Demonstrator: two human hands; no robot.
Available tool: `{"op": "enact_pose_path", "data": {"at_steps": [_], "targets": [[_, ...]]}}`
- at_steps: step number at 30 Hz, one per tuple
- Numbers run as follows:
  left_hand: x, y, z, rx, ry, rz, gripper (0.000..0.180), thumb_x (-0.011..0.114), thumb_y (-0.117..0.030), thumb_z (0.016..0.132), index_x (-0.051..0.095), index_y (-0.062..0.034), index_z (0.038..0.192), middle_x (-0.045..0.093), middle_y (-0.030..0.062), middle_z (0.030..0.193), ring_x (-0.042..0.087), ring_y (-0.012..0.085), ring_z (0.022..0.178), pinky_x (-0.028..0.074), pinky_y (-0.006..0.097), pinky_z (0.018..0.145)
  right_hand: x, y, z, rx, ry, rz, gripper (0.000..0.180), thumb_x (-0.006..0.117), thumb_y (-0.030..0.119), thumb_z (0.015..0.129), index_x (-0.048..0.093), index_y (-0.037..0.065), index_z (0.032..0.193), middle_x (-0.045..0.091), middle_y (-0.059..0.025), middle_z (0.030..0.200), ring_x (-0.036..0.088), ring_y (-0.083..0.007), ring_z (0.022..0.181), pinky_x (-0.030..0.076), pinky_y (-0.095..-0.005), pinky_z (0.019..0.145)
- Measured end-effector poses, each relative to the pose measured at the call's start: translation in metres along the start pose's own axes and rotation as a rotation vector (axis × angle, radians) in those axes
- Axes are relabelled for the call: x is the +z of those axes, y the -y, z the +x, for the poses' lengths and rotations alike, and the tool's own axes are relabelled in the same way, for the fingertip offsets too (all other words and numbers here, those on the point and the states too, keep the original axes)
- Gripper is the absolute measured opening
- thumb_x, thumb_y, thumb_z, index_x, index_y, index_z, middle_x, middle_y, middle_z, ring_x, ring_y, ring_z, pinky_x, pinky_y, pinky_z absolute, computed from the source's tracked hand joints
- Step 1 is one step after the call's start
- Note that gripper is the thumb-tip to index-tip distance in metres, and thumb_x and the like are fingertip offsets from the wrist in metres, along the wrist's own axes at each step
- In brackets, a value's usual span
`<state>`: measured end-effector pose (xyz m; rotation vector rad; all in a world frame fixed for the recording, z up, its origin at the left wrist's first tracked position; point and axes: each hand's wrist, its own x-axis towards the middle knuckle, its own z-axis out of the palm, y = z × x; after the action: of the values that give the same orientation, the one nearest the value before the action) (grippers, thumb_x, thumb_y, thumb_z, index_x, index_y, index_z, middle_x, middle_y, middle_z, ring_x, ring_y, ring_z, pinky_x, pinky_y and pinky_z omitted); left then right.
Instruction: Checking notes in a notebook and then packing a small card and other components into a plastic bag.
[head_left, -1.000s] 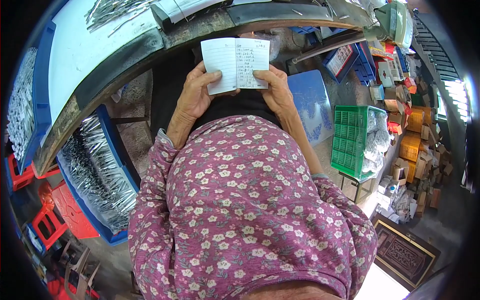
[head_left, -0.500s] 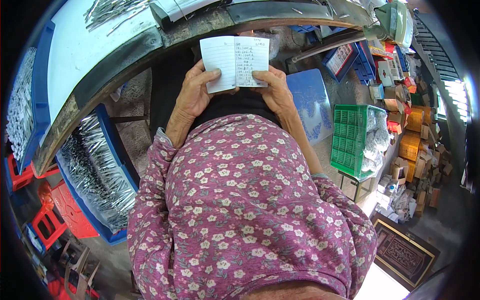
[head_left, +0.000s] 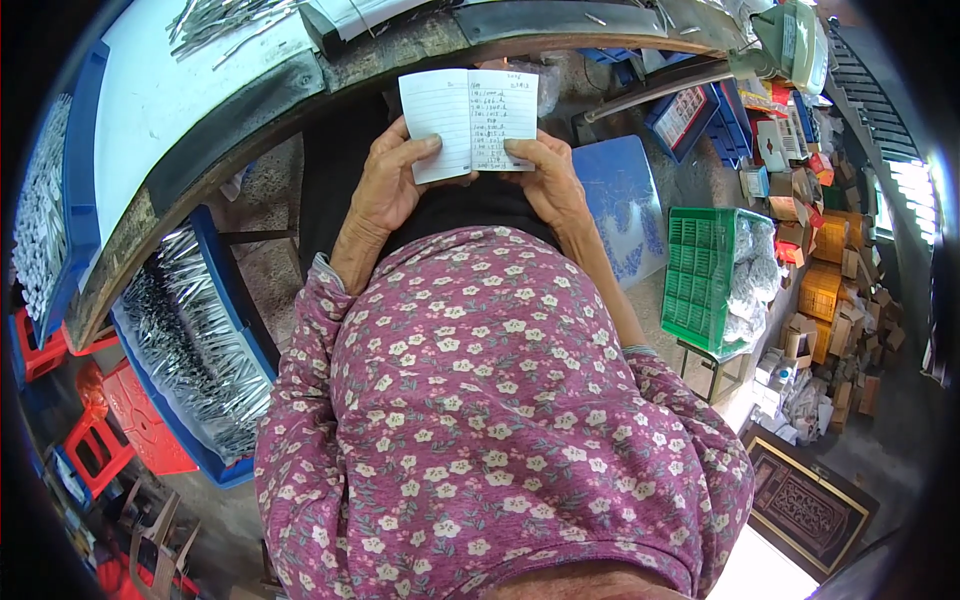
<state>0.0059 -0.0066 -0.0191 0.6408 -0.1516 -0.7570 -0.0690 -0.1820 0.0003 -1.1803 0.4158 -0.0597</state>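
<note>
The small notebook (head_left: 468,120) is open in front of the person, over the dark cloth of the lap and near the edge of the table (head_left: 150,120). It looks held up in the air, one side in each hand. The left hand (head_left: 390,180) is closed on the left page, with its thumb lying flat on the paper. The right hand (head_left: 550,175) is closed on the right page the same way, thumb on top near the low corner. Most of the other fingers are tucked behind (so I can't tell just how they bend).

The two thumbs seem to be there to stop the pages from flipping shut. They sit low and out to the sides — that leaves most of the handwriting easy to see. The pages tip up toward the eyes, which likely helps with looking at them.

To the left, a blue tub (head_left: 218,260) holds lots of thin shiny sticks (head_left: 205,350), laid side by side, maybe so they don't get mixed up. More thin sticks lie on the table. To the right, a green basket (head_left: 695,270) with clear bags (head_left: 752,290) in it sits on a stand (head_left: 715,375) — perhaps to keep it off the floor.
</note>
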Motion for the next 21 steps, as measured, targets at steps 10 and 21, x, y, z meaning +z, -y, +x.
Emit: {"op": "enact_pose_path", "data": {"at_steps": [10,21], "targets": [[-0.0004,0.0004,0.0001,0.010,-0.023,-0.003,0.040,0.051,-0.006,0.081,0.037,0.0050,0.117,0.052,0.0216,0.106,0.058,0.0309,0.094,0.055,0.044,0.072,-0.0024,-0.0011,-0.0007,0.014,0.046,-0.009,0.026,0.058,0.011,0.074,0.060,-0.002,0.096,0.063,-0.0089,0.085,0.056,-0.0109,0.066,0.044,-0.0218,0.057],[-0.0014,0.0018,0.0007,0.016,-0.024,0.006,0.040,0.051,-0.006,0.081,0.038,0.0045,0.117,0.052,0.0215,0.105,0.058,0.0307,0.094,0.056,0.044,0.071,0.0003,-0.0014,-0.0017,0.003,0.005,-0.019,0.025,0.057,0.010,0.074,0.060,-0.002,0.095,0.063,-0.0083,0.086,0.056,-0.0100,0.065,0.043,-0.0207,0.057]]}}
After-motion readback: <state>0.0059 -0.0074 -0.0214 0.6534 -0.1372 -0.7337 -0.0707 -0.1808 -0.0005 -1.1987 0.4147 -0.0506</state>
